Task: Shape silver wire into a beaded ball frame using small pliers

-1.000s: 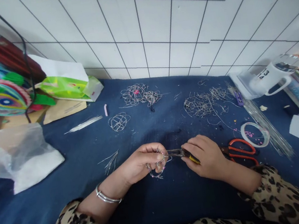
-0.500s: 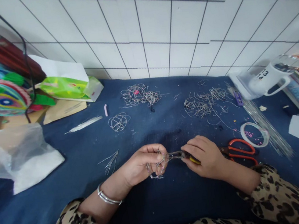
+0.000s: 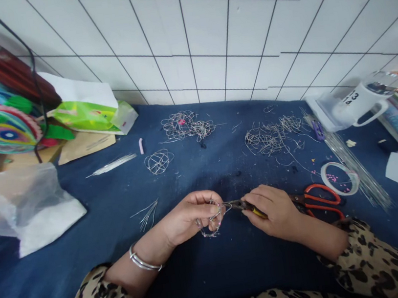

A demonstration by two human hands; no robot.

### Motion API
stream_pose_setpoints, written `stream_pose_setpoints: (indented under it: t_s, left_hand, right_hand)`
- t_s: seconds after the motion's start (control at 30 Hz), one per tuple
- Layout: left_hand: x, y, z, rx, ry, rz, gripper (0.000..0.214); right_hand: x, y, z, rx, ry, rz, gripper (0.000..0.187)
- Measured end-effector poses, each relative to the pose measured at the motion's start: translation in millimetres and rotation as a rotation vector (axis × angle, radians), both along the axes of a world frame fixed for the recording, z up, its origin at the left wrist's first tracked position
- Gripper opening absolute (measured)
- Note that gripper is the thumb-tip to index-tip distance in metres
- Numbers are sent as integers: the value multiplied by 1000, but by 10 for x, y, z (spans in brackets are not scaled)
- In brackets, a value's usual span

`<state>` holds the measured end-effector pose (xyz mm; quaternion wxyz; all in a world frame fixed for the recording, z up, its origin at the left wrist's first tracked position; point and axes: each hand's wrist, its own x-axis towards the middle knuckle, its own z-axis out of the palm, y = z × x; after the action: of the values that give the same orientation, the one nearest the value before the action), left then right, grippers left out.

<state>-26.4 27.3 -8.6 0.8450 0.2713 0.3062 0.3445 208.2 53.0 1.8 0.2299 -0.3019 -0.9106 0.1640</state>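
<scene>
Between the thumb and fingers of my left hand (image 3: 197, 216) is a small beaded wire ring (image 3: 211, 233), thin silvery wire with tiny pinkish beads; part of it is hidden by the fingers. My right hand (image 3: 272, 208) is wrapped round pliers (image 3: 246, 205) with yellow on the handle. The jaws of the pliers point left and meet the wire beside my left fingertips; whether they are clamped on it is too small to tell. Close to my right wrist lie scissors with red handles (image 3: 322, 195), their blades partly hidden behind the hand.
Tangled wire heaps (image 3: 273, 136) and a round wire frame (image 3: 159, 161) lie behind the hands on the blue cloth (image 3: 117, 283). Right are a tape-like ring (image 3: 354, 181) with pink beads, straight wires (image 3: 368, 177) and a white mug (image 3: 366, 101). Left is a plastic bag (image 3: 44, 210).
The pliers and the wire at their tip have shifted very slightly. My right hand has turned a little; both hands keep their hold.
</scene>
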Motion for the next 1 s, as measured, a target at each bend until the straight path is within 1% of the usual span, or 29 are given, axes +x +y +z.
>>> stream_pose_setpoints:
  t_s: [0.17,0.4,0.6,0.73,0.83,1.0]
  left_hand:
    - [-11,17,36,40,41,4,8]
    - [-12,31,31,85,105,5,8]
    - [-6,37,34,148,159,50,9]
    - [5,38,27,160,156,71,7]
    - [11,42,24,151,159,94,7]
    - [22,43,48,174,206,141,8]
  right_hand:
    - [-17,-42,10,-88,11,-23,15]
    - [-41,-74,-20,-204,72,-53,18]
    - [-47,-54,41,-350,33,-64,17]
    - [-42,-23,83,-380,-8,-82,16]
    - [-16,24,109,-375,-53,-99,18]
    - [52,93,185,-341,-105,-203,23]
